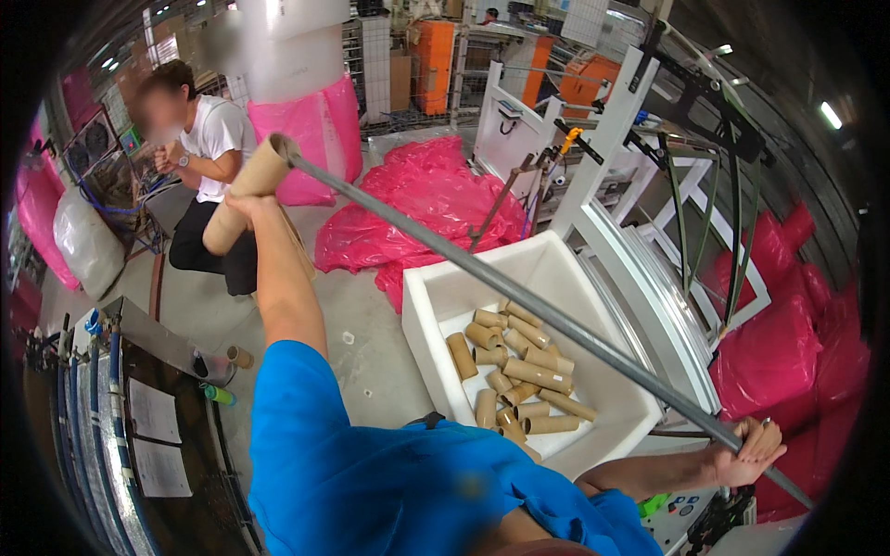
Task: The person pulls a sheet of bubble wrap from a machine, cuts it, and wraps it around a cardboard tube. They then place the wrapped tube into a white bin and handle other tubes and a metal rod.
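Observation:
My raised left hand point(250, 208) is wrapped round a brown cardboard tube point(261, 167), held tilted at the upper left. A long grey metal rod point(519, 295) slants across the view, its far end at the tube's upper mouth; whether it reaches inside I cannot tell. Toward the lower right my right hand point(749, 454) grips the rod near its other end. Below the rod stands a white open bin point(428, 338). Several short cardboard tubes point(538, 372) lie loose on its bottom.
A person in a white shirt point(221, 130) sits or crouches at the left. Crumpled pink plastic film point(417, 199) lies behind the bin. A white machine frame point(640, 269) stands at its right, with pink wrapped bundles point(765, 352) beyond. A cabinet point(139, 343) is at the left.

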Tool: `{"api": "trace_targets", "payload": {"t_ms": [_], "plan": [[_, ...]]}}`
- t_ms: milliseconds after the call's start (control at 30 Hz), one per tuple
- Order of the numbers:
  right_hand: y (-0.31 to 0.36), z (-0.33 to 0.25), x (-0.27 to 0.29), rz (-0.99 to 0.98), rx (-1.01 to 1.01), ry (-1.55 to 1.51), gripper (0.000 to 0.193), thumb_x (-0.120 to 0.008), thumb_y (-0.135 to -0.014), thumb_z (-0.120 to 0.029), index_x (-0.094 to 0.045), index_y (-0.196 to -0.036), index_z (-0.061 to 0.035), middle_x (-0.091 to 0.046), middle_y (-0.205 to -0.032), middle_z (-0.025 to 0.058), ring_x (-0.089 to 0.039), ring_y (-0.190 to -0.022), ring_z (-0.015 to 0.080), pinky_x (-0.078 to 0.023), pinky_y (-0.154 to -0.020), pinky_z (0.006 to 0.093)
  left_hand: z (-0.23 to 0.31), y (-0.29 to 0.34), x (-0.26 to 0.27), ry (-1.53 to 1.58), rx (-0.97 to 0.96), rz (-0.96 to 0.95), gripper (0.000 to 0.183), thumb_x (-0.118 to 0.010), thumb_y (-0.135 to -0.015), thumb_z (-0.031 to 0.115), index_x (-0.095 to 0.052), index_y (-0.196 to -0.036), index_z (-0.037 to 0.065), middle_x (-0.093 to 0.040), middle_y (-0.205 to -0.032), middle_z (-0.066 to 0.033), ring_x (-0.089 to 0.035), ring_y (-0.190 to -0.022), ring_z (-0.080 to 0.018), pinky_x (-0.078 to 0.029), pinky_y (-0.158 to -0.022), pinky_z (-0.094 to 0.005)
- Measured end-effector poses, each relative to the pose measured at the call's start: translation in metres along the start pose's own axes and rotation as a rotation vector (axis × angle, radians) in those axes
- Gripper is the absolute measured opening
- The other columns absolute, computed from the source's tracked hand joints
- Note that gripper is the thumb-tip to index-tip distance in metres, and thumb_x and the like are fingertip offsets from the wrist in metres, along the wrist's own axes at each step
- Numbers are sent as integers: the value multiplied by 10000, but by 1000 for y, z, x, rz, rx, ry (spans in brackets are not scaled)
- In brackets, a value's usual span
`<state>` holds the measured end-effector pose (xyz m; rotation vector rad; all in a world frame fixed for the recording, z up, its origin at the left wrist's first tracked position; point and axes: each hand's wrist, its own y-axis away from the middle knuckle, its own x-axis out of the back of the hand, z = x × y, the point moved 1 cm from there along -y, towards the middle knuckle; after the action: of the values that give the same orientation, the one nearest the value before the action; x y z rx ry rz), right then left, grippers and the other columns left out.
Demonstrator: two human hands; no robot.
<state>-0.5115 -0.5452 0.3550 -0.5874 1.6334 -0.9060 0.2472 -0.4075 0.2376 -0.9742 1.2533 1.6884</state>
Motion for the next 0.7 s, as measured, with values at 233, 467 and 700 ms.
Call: {"api": "trace_targets", "payload": {"t_ms": [233, 467, 700], "plan": [[-5, -15, 12, 4, -110, 44, 422, -220, -875, -361, -242, -532, -115, -242, -492, 7, -209, -352, 102, -213, -352, 204, -10, 35, 86, -648, -176, 116, 956, -739, -520, 186, -85, -1216, 144, -365, -1130, -161, -462, -936, -324, -442, -745, -477], [-22, 49, -1, 52, -114, 65, 431, -259, -873, -348, -251, -510, -116, -238, -461, -5, -220, -362, 85, -218, -314, 203, -200, 132, 250, -732, 937, -905, 561, -440, -728, 545, -392, -1064, 99, -510, -999, -88, -527, -860, -264, -466, -614, -449], [-23, 83, 11, 189, -34, 181, 466, -316, -846, -414, -226, -501, -113, -229, -456, -17, -217, -384, 82, -206, -318, 194, -133, 371, 203, -224, 1738, -1094, 557, -499, -769, 380, -248, -1229, 191, -294, -1229, -158, -339, -1111, -285, -351, -861, -459]]}}
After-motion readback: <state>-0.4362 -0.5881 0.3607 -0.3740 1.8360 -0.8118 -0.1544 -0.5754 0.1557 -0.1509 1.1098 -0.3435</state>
